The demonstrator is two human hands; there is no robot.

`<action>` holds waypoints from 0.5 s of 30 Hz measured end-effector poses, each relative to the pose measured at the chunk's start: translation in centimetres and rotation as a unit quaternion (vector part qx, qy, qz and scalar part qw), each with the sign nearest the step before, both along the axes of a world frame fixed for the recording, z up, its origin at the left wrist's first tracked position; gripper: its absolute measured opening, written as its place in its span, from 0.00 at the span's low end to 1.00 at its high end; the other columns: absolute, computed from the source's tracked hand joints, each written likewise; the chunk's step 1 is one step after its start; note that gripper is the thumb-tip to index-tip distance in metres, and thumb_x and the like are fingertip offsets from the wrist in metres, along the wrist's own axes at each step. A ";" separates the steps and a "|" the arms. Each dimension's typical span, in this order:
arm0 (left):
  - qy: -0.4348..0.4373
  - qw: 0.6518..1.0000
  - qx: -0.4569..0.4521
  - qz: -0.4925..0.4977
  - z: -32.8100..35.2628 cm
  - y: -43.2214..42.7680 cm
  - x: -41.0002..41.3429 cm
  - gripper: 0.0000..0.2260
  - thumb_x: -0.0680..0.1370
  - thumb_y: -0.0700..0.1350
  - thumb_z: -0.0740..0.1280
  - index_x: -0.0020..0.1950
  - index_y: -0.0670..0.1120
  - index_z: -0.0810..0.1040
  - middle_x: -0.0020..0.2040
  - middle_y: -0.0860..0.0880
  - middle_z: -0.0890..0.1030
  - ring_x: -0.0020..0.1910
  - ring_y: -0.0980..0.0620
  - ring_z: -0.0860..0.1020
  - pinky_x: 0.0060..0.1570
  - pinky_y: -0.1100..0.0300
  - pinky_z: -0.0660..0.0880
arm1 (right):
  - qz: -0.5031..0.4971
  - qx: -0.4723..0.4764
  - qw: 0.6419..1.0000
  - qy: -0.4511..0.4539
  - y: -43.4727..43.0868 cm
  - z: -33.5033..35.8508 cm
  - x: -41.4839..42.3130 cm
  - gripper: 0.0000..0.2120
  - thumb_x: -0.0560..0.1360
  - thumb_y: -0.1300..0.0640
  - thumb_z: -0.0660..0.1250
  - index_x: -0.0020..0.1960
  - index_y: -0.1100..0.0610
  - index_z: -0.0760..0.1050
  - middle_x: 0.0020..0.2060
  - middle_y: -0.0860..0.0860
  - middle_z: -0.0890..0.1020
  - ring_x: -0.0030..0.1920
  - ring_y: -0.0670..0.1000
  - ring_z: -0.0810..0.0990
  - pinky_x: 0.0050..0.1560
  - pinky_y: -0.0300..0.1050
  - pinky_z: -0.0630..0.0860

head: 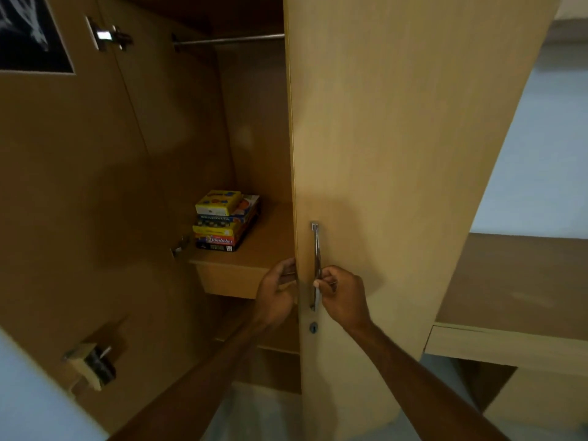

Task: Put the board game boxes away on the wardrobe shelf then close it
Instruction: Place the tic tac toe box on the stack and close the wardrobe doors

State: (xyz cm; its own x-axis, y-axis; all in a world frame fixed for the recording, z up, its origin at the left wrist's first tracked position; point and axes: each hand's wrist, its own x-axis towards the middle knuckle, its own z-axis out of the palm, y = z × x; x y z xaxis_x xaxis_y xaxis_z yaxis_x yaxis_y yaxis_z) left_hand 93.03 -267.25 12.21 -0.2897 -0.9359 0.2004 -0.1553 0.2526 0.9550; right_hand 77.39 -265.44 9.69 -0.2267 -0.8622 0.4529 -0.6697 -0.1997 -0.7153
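A stack of several board game boxes point(224, 222), yellow on top and dark at the bottom, sits on the wardrobe shelf point(254, 261) near its left side. The light wooden wardrobe door point(397, 154) stands partly open in front of me, edge-on. My right hand point(342, 296) is closed around the door's slim metal handle point(316, 249) near its lower end. My left hand point(276, 296) holds the door's free edge, fingers curled behind it.
A second door point(63, 186) stands open at the left with hinges point(108, 35) and a dark poster. A hanging rail point(229, 39) crosses the top inside. A keyhole point(313, 327) sits below the handle. A low wooden desk point(515, 288) adjoins on the right.
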 end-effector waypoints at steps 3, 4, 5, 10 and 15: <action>0.002 1.000 0.012 -0.019 -0.1 -3.2 0.3 0.25 0.75 0.28 0.62 0.69 0.46 0.72 0.63 0.48 0.78 0.59 0.56 0.77 0.49 0.69 0.77 | -0.019 -0.002 1.000 0.012 -2.8 0.2 0.7 0.05 0.73 0.56 0.71 0.40 0.54 0.78 0.31 0.43 0.80 0.32 0.41 0.78 0.36 0.38 0.75; 0.003 1.000 0.021 -0.020 0.0 -4.1 0.3 0.25 0.74 0.27 0.60 0.68 0.46 0.72 0.62 0.48 0.78 0.59 0.57 0.77 0.48 0.69 0.77 | -0.024 0.003 1.000 0.013 -3.5 0.4 0.7 0.05 0.73 0.56 0.71 0.40 0.54 0.78 0.30 0.44 0.80 0.31 0.42 0.77 0.35 0.39 0.75; 0.015 0.999 0.034 -0.025 0.2 -4.8 0.2 0.24 0.75 0.28 0.59 0.68 0.47 0.72 0.61 0.48 0.78 0.57 0.58 0.77 0.47 0.70 0.77 | -0.030 0.007 0.999 0.017 -4.2 0.5 0.7 0.06 0.73 0.56 0.71 0.39 0.54 0.77 0.29 0.44 0.80 0.30 0.43 0.77 0.34 0.40 0.74; 0.078 0.990 0.113 -0.042 1.8 -8.1 -0.6 0.16 0.79 0.34 0.57 0.65 0.47 0.71 0.51 0.55 0.79 0.40 0.68 0.80 0.33 0.72 0.76 | -0.055 0.039 0.997 0.038 -7.9 1.6 0.9 0.13 0.73 0.54 0.71 0.34 0.49 0.69 0.25 0.41 0.72 0.27 0.41 0.71 0.30 0.39 0.67; 0.091 0.985 0.138 -0.043 2.7 -11.1 -1.3 0.15 0.81 0.39 0.54 0.64 0.52 0.70 0.51 0.58 0.77 0.46 0.64 0.75 0.38 0.62 0.73 | -0.074 0.062 0.995 0.032 -11.2 1.8 0.8 0.10 0.74 0.52 0.70 0.36 0.51 0.73 0.31 0.47 0.79 0.34 0.50 0.78 0.35 0.45 0.74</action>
